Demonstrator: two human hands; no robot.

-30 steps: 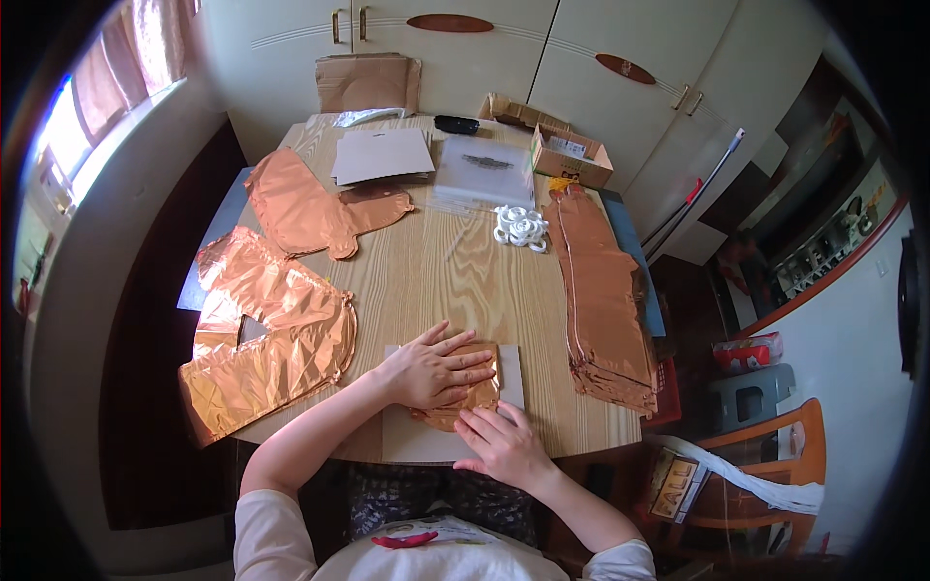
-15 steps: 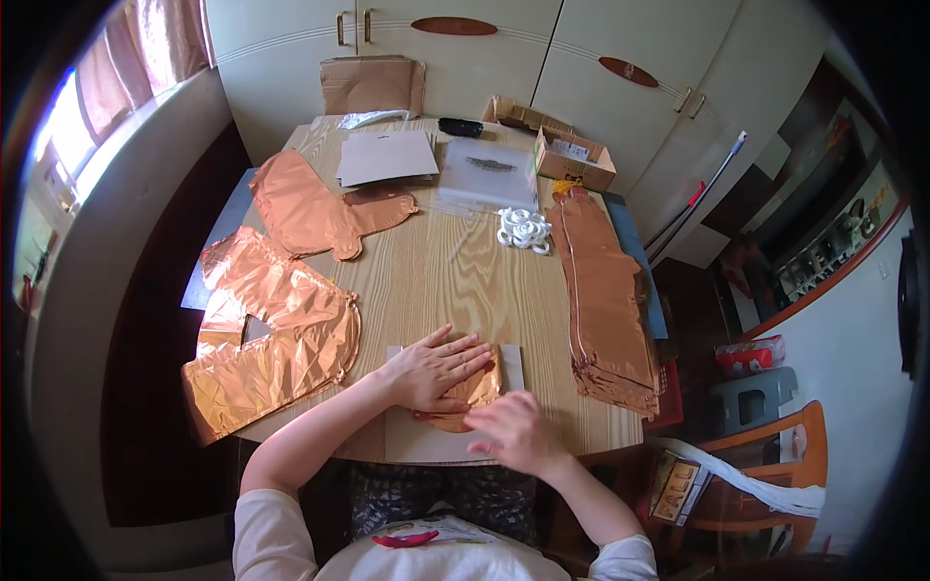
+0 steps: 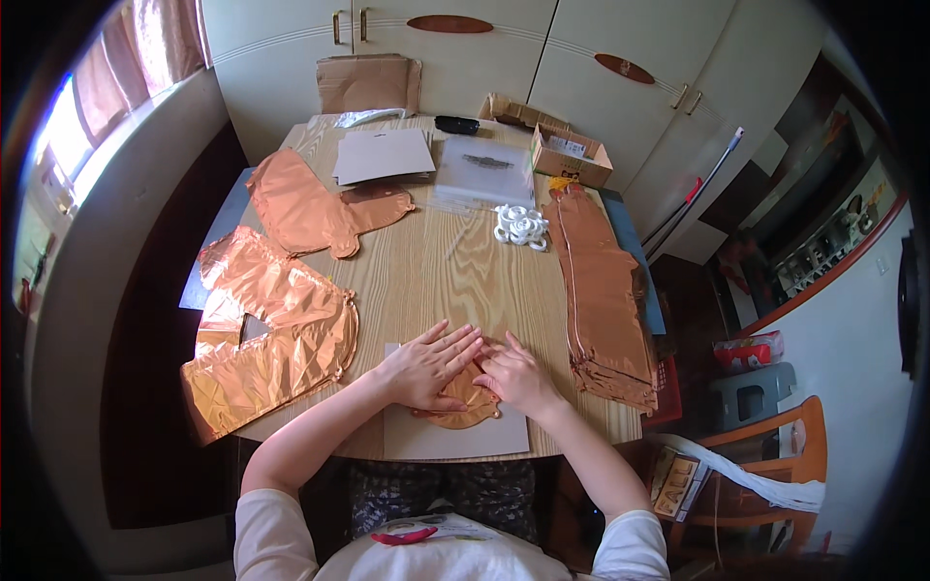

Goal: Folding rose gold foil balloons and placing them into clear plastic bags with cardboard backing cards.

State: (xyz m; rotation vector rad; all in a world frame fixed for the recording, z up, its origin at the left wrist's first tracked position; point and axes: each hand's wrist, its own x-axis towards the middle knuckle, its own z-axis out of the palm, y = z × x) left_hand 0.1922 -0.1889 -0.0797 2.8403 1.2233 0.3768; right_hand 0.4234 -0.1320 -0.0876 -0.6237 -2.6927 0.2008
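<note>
Here's the left hand point(image 3: 426, 372), laid flat across the copper foil piece point(image 3: 465, 418), its grip spread, fingers stretched long! Right beside it, the right hand point(image 3: 520, 379) bends over the foil's right side; whether that grip pinches anything, I cannot tell. The foil rests on a pale card point(image 3: 426, 445) at the desk's point(image 3: 407, 276) near edge, a tall copper stack point(image 3: 608, 300) standing off right.
</note>
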